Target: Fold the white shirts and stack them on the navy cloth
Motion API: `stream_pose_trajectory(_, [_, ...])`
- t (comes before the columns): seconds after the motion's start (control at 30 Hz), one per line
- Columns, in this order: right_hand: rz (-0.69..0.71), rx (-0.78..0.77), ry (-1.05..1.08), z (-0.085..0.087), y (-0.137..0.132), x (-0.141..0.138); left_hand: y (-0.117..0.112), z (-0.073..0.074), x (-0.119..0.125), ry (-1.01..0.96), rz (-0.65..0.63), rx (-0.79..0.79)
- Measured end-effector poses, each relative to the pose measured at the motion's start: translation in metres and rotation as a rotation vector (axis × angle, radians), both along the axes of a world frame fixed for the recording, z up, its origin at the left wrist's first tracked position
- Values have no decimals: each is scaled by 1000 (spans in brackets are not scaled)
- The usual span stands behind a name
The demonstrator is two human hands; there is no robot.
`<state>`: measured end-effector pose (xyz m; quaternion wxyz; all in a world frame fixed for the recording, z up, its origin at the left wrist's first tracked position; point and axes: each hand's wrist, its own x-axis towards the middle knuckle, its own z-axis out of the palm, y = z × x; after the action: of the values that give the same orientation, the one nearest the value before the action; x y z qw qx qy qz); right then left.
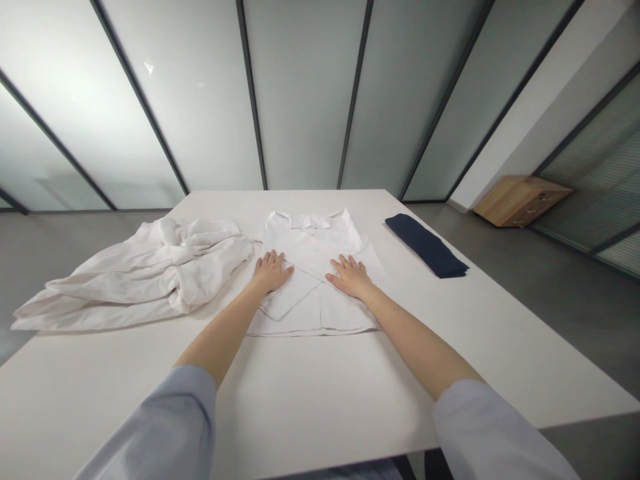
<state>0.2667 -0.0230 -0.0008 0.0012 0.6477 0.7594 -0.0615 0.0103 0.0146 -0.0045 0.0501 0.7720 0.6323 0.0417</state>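
Observation:
A white collared shirt (315, 243) lies flat on the white table (320, 380), its sleeves folded inward across the body. My left hand (271, 270) rests palm down on the shirt's left side, fingers stretched out. My right hand (350, 275) lies flat on the right side, fingers spread. Neither hand holds anything.
A heap of crumpled white clothes (145, 270) sits on the table to the left, reaching the left edge. A folded dark blue garment (427, 245) lies at the right. Frosted glass panels stand behind the table. A wooden cabinet (520, 199) is on the floor, far right.

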Motion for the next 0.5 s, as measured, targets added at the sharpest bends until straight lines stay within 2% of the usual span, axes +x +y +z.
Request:
stream_pose_trajectory(0.17, [5,2,15,3,3,1,-11,5,-29,-30,192,80])
stream_pose_trajectory(0.27, [15,4,25,3,0,3,-12,10,-39,-119,240,86])
stream_pose_trajectory(0.37, [18,7,29,2,-3,5,-8,13,-40,-359,195,27])
stream_pose_trajectory(0.5, [19,6,31,1,-3,6,-5,16,-39,-876,157,-82])
